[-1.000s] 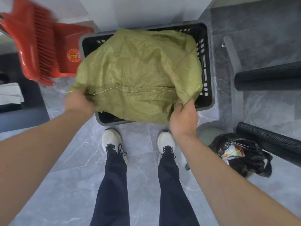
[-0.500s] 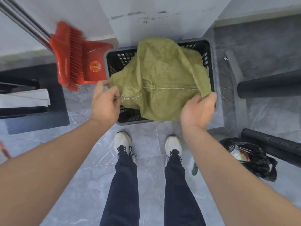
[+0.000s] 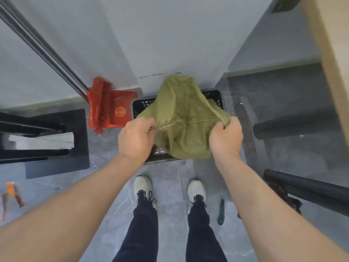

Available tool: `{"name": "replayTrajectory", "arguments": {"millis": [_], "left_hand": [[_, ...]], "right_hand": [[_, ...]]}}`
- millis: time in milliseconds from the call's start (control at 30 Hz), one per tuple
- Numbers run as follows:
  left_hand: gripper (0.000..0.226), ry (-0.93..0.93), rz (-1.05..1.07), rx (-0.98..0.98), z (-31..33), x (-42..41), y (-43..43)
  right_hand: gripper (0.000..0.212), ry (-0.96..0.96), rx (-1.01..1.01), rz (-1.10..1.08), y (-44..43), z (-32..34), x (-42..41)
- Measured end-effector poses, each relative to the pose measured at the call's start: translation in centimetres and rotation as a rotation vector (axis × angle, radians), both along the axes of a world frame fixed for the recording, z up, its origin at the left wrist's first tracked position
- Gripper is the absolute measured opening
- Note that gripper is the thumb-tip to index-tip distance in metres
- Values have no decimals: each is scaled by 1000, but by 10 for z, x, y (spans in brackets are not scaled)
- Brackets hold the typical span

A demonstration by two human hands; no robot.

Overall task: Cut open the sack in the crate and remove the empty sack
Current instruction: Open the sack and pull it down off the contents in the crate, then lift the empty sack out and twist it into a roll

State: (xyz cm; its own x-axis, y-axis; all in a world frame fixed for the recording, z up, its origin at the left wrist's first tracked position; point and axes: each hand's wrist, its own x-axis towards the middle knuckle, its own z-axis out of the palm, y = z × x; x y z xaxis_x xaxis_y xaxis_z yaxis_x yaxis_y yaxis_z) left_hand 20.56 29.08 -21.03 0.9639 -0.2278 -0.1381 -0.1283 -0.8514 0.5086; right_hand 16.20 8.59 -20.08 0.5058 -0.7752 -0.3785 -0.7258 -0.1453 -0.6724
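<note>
An olive-green woven sack [image 3: 184, 114] hangs limp and crumpled above a black slotted plastic crate [image 3: 143, 104] that stands on the floor against the wall. My left hand [image 3: 137, 138] is closed on the sack's stitched edge at its left corner. My right hand [image 3: 225, 138] grips the same edge at the right corner. The sack drapes over most of the crate, hiding its inside. A white seam thread runs between my hands.
A red broom and dustpan [image 3: 109, 108] lean left of the crate. A black stand [image 3: 56, 146] sits further left. Black padded bars [image 3: 294, 127] and a black bag [image 3: 283, 195] lie right. A green-handled tool [image 3: 221, 212] rests on the floor by my right shoe.
Both hands have lifted the sack up out of the crate and drawn closer together; the sack now hangs narrower. The view has risen, as if I stood up.
</note>
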Motion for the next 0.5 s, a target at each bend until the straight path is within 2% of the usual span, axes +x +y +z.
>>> {"name": "replayTrajectory", "arguments": {"millis": [200, 333, 500], "left_hand": [[7, -80, -37, -46, 52, 7, -1], [9, -1, -18, 14, 95, 8, 1], [8, 69, -87, -25, 149, 12, 2]], "right_hand": [[12, -87, 6, -27, -3, 45, -2], [12, -72, 22, 25, 6, 85, -7], [14, -86, 14, 15, 17, 133, -10]]}}
